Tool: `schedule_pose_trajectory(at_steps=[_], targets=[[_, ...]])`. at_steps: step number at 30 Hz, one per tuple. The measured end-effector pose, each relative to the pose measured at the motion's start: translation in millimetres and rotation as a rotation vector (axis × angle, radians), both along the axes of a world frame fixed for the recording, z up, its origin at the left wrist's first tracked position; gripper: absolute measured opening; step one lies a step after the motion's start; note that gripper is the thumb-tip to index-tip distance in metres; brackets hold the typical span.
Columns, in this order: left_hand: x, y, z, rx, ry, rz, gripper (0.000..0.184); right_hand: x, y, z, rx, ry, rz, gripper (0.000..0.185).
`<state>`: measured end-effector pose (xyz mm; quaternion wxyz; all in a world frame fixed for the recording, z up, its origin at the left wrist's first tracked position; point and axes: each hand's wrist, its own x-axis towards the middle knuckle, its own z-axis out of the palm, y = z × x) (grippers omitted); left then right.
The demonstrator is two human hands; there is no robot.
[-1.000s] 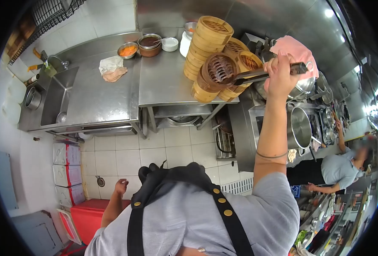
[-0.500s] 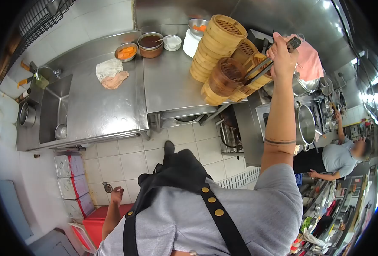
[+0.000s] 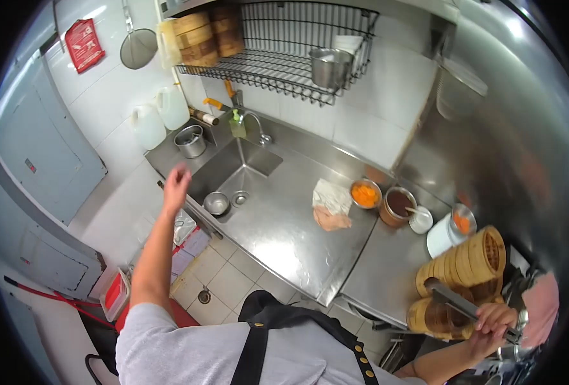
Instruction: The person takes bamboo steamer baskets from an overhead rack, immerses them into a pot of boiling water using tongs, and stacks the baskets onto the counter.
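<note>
My right hand (image 3: 495, 321) is closed around metal tongs (image 3: 454, 300). The tongs lie slantwise in front of the stacked bamboo steamers (image 3: 461, 260), over a darker steamer basket (image 3: 448, 317); whether they touch it I cannot tell. My left arm reaches forward, and my left hand (image 3: 178, 183) is raised near the left front corner of the steel sink (image 3: 223, 163). Its fingers are smeared by motion, with no object visible in them. Beyond that hand stands a metal pot (image 3: 190, 141). A small metal bowl (image 3: 216, 203) sits at the sink's near side.
Along the counter (image 3: 291, 224) are a crumpled cloth (image 3: 331, 204), a bowl of orange pieces (image 3: 365, 194), a pot of dark sauce (image 3: 398, 204) and a white container (image 3: 441, 240). A wire rack (image 3: 265, 61) hangs above the sink. A pink cloth (image 3: 541, 305) is at far right.
The view has swung left toward the sink and wall. My left hand has risen from beside my body to the sink's corner. My right hand still holds the tongs, now lower in view.
</note>
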<state>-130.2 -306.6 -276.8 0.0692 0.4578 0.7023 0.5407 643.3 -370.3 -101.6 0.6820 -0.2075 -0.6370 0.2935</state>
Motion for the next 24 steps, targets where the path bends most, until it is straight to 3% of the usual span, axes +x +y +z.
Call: schedule_pose_trajectory(at_steps=[2, 4, 8, 12, 14, 16, 18, 20, 24], targets=[[-29, 50, 72, 0.218, 0.029, -0.077, 0.048, -27, 22, -14, -0.013, 0.061, 0.019, 0.036], [-42, 89, 143, 0.218, 0.003, -0.037, 0.054, -60, 40, -31, -0.04, 0.155, 0.008, 0.037], [-114, 185, 233, 0.321, -0.191, -0.116, 0.063, -140, 57, -62, -0.113, 0.336, -0.039, 0.034], [-204, 274, 273, 0.337, -0.286, -0.104, 0.07, -231, 66, -73, -0.204, 0.524, -0.176, 0.033], [-219, 299, 284, 0.401, -0.472, -0.156, 0.074, -263, 75, -71, -0.188, 0.431, -0.176, 0.032], [-240, 317, 279, 0.419, -0.492, -0.295, 0.074, -313, 82, -56, -0.172, 0.34, -0.142, 0.027], [-295, 369, 262, 0.608, -0.2, -0.332, 0.066, -342, 90, -51, -0.201, 0.366, -0.183, 0.03], [-257, 352, 277, 0.778, 0.181, -0.033, 0.074, -362, 97, -52, -0.22, 0.38, -0.193, 0.026], [-241, 330, 313, 0.711, 0.469, 0.102, 0.093, -392, 123, -65, -0.219, 0.281, -0.278, 0.031]])
